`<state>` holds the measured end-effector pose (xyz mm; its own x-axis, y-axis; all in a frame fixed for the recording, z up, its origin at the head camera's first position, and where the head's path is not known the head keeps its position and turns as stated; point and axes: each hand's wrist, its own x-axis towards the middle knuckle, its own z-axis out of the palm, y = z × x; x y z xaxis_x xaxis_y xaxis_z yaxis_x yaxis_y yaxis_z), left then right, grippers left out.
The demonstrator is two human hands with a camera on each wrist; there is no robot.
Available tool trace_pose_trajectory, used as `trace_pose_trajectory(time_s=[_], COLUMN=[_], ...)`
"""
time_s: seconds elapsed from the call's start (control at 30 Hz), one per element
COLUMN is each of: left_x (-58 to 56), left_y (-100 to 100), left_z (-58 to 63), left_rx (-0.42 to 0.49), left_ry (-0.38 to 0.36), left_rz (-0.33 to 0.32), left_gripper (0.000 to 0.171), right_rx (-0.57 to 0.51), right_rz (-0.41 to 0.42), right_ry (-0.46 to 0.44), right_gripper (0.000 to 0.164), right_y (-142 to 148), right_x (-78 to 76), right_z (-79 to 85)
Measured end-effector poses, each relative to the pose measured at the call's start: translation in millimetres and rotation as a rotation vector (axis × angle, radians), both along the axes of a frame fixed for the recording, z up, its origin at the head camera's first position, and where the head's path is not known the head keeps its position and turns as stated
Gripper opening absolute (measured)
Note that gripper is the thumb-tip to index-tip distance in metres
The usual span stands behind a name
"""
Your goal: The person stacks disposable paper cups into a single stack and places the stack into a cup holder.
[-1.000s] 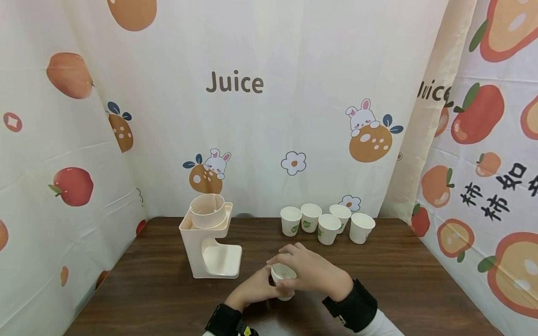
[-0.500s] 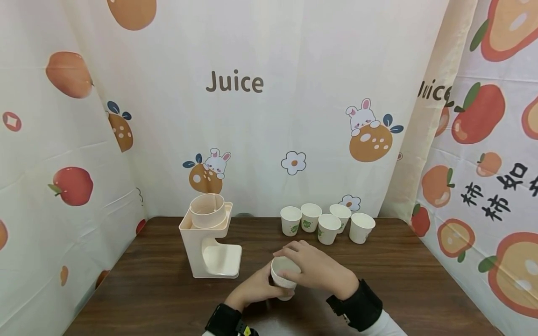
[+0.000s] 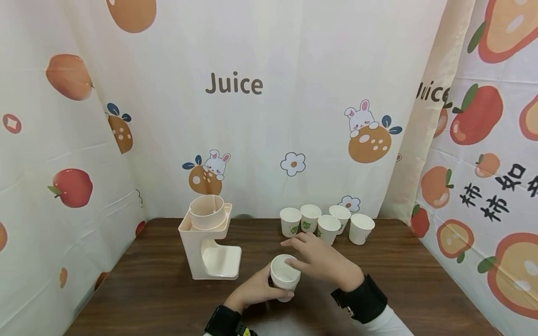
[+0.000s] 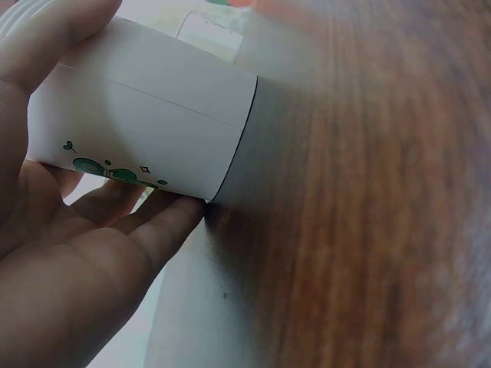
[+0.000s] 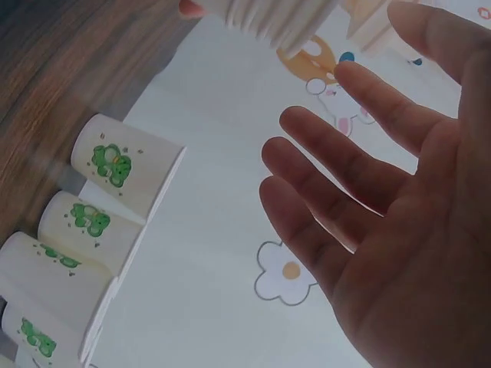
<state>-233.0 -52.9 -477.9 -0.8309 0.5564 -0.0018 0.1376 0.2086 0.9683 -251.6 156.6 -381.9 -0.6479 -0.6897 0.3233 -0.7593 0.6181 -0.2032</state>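
Note:
In the head view my left hand grips a nested stack of white paper cups from its left side, the mouth facing up. The left wrist view shows the lowest cup, with green print, its base close to the tabletop and my fingers curled round it. My right hand hovers to the right of the stack, fingers extended and holding nothing; its thumb overlaps the rim in the head view. In the right wrist view the fingers are spread, with the ridged rims of the stack above them.
A cream juicer-like machine with a round top and low platform stands left of my hands. Several white paper cups with green prints stand at the back of the brown wooden table. Fruit-printed curtains rise behind.
My right hand has come away from the stack's rim, shifting right with its fingers opening. More of the stack's upper rims shows. The left hand keeps its grip in nearly the same place.

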Motion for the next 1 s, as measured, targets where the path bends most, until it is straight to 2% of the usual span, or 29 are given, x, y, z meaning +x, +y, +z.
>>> trace_pose_trajectory(time_s=[0.3, 0.53, 0.83, 1.0], left_x=[-0.2, -0.4, -1.4, -1.6], left_y=[-0.2, 0.7, 0.5, 0.8], left_z=[-0.9, -1.3, -2.6, -2.9], left_rx=[-0.01, 0.007, 0.012, 0.009], left_ry=[-0.005, 0.01, 0.003, 0.004], left_rz=[0.012, 0.005, 0.009, 0.009], left_gripper=[0.075, 0.074, 0.075, 0.075], right_rx=[-0.031, -0.049, -0.02, -0.031], right_rz=[-0.037, -0.04, -0.097, -0.099], right_ry=[-0.021, 0.035, 0.025, 0.053], right_gripper=[0.037, 0.036, 0.041, 0.043], right_y=[4.5, 5.6, 3.7, 0.3], right_x=[-18.4, -32.0, -44.6, -52.5], right_z=[-7.2, -17.5, -24.4, -28.0])
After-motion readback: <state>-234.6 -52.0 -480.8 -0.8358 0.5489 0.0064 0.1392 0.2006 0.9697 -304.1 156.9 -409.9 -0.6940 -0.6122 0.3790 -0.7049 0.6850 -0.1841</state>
